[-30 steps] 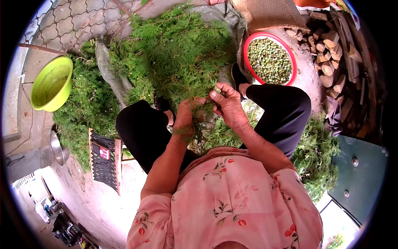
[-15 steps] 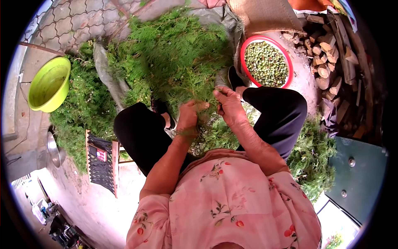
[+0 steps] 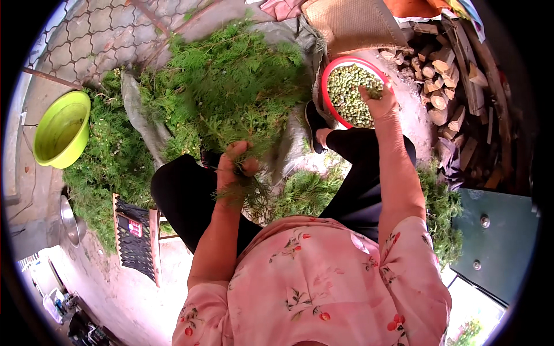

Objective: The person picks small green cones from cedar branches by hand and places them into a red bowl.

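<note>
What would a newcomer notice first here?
Probably the bright green branches heaped at upper middle. Then the red-rimmed basin of small green pieces at upper right, with the right hand over it. The lime tub stands out at far left.

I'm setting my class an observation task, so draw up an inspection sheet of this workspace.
Surface: grey sheet, showing at the edges of the greenery heap.
Job's things: small round green pieces in a red-rimmed basin.
Clutter: lime-green basin, metal bowl, black-strapped seat.
Hands: left hand closed around green sprigs; right hand over the red-rimmed basin, contents unclear.
Cables: possible dark cord, far left, too indistinct to confirm.
Surroundings: firewood, dark green panel, patterned paving.
</note>
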Tool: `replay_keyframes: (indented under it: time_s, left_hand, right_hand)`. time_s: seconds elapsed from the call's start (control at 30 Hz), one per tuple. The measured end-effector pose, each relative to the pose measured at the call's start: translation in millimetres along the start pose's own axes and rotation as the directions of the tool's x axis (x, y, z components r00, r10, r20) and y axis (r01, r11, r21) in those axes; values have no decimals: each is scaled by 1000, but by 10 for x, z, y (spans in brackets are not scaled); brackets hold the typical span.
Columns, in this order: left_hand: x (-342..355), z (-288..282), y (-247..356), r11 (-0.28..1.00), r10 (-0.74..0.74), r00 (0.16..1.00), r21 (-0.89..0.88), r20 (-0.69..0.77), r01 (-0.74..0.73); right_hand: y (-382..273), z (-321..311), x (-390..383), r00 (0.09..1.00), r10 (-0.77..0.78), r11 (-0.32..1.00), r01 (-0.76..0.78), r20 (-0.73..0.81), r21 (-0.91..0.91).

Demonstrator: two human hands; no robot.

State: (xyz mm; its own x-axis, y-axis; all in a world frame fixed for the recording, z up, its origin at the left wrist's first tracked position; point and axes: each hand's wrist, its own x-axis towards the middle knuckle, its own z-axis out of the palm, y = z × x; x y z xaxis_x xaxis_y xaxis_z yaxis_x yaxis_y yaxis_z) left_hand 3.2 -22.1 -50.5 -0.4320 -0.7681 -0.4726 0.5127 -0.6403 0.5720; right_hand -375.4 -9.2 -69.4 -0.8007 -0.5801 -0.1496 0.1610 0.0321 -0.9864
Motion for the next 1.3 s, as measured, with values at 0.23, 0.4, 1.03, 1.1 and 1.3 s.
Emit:
replay_keyframes:
  time_s: [0.23, 0.4, 1.03, 1.1, 1.3]
  left_hand:
    - [161, -194, 0, 938, 53, 970, -346, 238, 34]
    - [187, -148, -17, 871, 208, 939, -488, 275, -50]
    - [318, -281, -4, 863, 76, 993, -493, -87, -109]
    - [323, -276, -15, 895, 56, 989, -431, -140, -112]
    - [141, -97, 109, 976, 152, 988, 160, -22, -146]
  right_hand:
    - [153, -644, 573, 919, -390, 441, 245, 62, -863]
    - [273, -946, 1047, 940, 247, 813, -69, -236, 578]
    - [154, 1005, -2036, 398, 482, 870, -117, 780, -478]
    - [255, 1030, -2076, 408, 436, 895, -102, 802, -434]
    - [173, 1019, -1980, 566, 442, 890, -182, 696, -418]
